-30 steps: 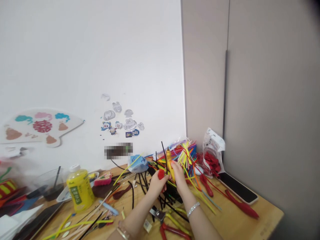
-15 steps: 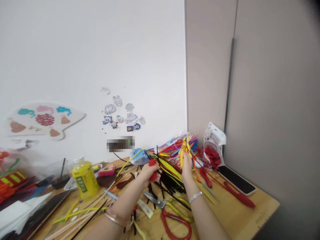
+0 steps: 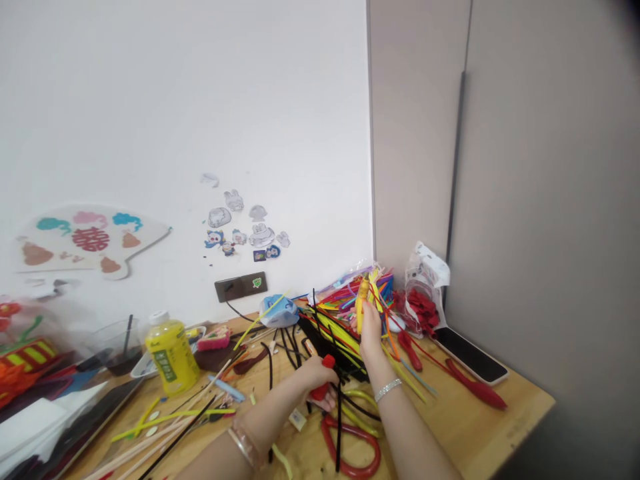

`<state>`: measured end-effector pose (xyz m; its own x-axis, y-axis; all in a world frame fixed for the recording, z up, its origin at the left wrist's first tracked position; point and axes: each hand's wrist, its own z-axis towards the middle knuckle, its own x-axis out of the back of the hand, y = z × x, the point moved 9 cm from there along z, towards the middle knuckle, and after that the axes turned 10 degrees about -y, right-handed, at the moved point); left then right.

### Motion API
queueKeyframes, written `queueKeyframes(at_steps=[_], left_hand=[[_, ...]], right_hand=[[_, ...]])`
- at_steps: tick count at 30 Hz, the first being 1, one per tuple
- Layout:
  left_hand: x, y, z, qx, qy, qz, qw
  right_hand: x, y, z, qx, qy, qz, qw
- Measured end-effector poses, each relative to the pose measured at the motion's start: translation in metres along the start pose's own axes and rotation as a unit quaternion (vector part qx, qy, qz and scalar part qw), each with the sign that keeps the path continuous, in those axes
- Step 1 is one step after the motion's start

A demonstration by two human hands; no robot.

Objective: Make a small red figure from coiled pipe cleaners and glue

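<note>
My right hand (image 3: 371, 329) is raised over a heap of long thin balloons (image 3: 345, 313) and pinches a yellow balloon (image 3: 361, 301) upright. My left hand (image 3: 317, 377) is lower and nearer to me, closed around a small red thing (image 3: 327, 363) with a black balloon (image 3: 339, 417) hanging from it. Both wrists wear bracelets. Under my left hand lie red-handled scissors (image 3: 350, 450) on the wooden table (image 3: 480, 420).
A yellow drink bottle (image 3: 170, 353) stands at the left among loose sticks and balloons. A bag of red balloons (image 3: 425, 300) and a black phone (image 3: 470, 357) lie at the right by the wall. A blue-white device (image 3: 277, 311) sits behind the heap. Clutter fills the left edge.
My left hand has drawn back towards me and down with the red thing, over the scissors. My right hand stays up at the heap with the yellow balloon.
</note>
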<state>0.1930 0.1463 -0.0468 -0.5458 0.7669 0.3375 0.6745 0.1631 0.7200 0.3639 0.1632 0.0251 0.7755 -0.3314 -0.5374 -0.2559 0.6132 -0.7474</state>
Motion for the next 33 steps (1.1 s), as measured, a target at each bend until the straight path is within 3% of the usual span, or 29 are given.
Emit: queueKeyframes(at_steps=[4, 8, 11, 14, 19, 22, 26, 33], left_hand=[[0.0, -0.001, 0.006, 0.032, 0.026, 0.083, 0.996], [-0.004, -0.002, 0.009, 0.057, 0.049, 0.154, 0.985], [0.004, 0.001, 0.008, 0.047, 0.072, 0.175, 0.981], [0.031, 0.012, 0.003, 0.023, 0.104, 0.174, 0.979], [0.093, 0.057, -0.002, -0.041, 0.157, 0.14, 0.977], [0.112, 0.083, 0.001, -0.085, 0.183, 0.117, 0.972], [0.1, 0.093, 0.015, -0.123, 0.173, 0.107, 0.971], [0.043, 0.081, 0.011, -0.19, 0.104, 0.202, 0.955]], right_hand=[[-0.002, 0.001, -0.002, -0.043, 0.012, 0.016, 0.999], [-0.005, -0.008, 0.0, -0.045, 0.016, 0.031, 0.998], [-0.005, -0.016, 0.002, -0.037, 0.012, 0.042, 0.998], [-0.004, -0.024, 0.002, -0.024, 0.009, 0.049, 0.998], [0.003, -0.034, -0.003, -0.004, 0.018, 0.059, 0.998], [0.006, -0.035, -0.007, -0.005, 0.029, 0.062, 0.998], [0.006, -0.035, -0.01, -0.01, 0.033, 0.066, 0.997], [-0.004, -0.037, -0.013, -0.026, 0.0, 0.098, 0.995]])
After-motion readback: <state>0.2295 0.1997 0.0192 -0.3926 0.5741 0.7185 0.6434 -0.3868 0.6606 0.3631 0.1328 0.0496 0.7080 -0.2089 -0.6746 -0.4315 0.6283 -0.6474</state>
